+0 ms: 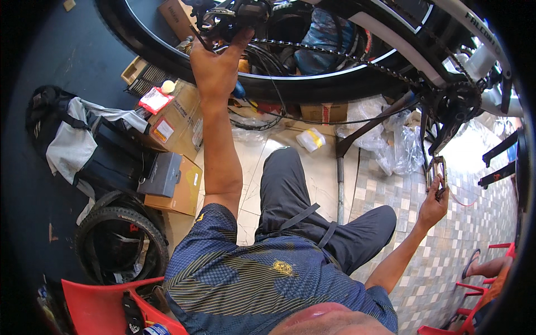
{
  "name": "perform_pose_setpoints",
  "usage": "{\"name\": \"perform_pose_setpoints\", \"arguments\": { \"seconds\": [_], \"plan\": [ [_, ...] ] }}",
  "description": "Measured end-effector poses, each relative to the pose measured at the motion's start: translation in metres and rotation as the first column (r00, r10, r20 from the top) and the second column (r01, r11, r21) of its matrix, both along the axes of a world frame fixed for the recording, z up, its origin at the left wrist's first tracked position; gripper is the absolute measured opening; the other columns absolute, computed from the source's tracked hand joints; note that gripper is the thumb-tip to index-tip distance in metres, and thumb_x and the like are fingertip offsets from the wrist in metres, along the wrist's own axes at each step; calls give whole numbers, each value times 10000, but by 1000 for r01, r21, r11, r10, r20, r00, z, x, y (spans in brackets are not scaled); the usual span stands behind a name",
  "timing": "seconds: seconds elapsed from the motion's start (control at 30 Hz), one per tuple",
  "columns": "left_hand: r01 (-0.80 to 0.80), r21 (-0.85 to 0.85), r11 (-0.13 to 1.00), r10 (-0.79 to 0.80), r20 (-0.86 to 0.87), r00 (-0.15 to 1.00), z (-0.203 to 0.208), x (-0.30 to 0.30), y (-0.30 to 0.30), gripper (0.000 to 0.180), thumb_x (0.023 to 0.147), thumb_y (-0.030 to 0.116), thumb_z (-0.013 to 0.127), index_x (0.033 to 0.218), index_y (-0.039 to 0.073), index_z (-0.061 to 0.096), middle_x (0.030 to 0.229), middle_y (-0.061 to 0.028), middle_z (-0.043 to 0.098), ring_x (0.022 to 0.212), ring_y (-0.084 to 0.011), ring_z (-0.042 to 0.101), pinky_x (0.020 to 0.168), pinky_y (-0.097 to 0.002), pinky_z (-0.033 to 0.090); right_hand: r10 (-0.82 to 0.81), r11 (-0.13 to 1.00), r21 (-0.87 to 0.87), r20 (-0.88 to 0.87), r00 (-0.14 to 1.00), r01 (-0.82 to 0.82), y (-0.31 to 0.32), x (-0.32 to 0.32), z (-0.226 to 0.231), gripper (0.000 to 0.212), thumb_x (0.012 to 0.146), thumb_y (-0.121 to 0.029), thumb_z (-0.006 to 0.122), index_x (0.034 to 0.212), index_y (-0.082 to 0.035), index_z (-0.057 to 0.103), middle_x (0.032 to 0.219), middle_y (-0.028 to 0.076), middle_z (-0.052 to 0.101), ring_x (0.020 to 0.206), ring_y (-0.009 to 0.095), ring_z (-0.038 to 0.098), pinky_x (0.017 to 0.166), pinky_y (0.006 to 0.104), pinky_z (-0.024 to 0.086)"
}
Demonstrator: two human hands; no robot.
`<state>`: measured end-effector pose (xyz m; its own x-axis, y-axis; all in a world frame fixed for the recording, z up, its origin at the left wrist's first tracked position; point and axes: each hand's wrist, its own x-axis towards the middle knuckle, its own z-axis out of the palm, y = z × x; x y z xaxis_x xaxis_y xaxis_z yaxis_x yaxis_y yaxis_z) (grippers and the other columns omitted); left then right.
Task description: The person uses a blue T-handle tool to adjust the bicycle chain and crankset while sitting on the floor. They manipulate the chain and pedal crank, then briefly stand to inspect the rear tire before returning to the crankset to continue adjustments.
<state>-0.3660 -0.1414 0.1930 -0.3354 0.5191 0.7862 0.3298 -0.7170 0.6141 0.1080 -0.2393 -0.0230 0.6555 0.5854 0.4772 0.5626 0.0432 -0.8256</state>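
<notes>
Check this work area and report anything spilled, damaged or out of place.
Crumpled clear plastic lies loose on the tiled floor by the bicycle; it looks like discarded packaging left lying about. I see no spill, and no obvious damage to the pedal in the right hand.

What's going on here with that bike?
A person is handling a black-and-white bicycle with bare hands. The left hand is at the dark metal gear mechanism near the black-tyred wheel, its fingertips partly hidden. The right hand grips the metal, cage-like pedal on the black crank arm. Brown cardboard boxes and clear plastic wrapping lie around.
</notes>
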Motion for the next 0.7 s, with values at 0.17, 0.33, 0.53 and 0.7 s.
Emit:
{"name": "perform_pose_setpoints", "arguments": {
  "seconds": [0.17,0.33,0.53,0.7],
  "plan": [
    [22,31,999,-22,8,1000,-1,0,2,380,786,118,854,1077,-24,653,996,-78,705,888,-147,656,831,-287,519,27,1000,7,-40,999,-27,0,-4,-1,314,976,-279,663,1159,-27,707,980,48,739,819,95,664,739,257,543],
    [-8,20,1000,9,-26,1000,-1,-2,7,395,782,140,864,1078,-17,655,1001,-74,705,889,-139,650,828,-280,510,76,993,94,21,997,-78,0,-13,-14,285,974,-229,668,1169,-23,694,976,43,717,764,73,628,692,237,532],
    [0,11,1000,0,18,1000,-7,-10,8,397,777,152,872,1068,-13,659,1012,-67,705,907,-133,644,811,-265,510,248,962,82,140,959,-261,-13,-84,7,204,907,-163,735,992,13,676,836,88,659,722,144,586,667,299,479],
    [-20,-66,998,24,57,998,-5,-3,4,395,782,153,868,1071,-16,658,1003,-80,708,895,-139,642,828,-270,492,321,920,138,277,906,-368,-14,-111,33,183,834,-98,778,902,5,644,740,90,596,632,208,531,583,330,437]
  ]
}}
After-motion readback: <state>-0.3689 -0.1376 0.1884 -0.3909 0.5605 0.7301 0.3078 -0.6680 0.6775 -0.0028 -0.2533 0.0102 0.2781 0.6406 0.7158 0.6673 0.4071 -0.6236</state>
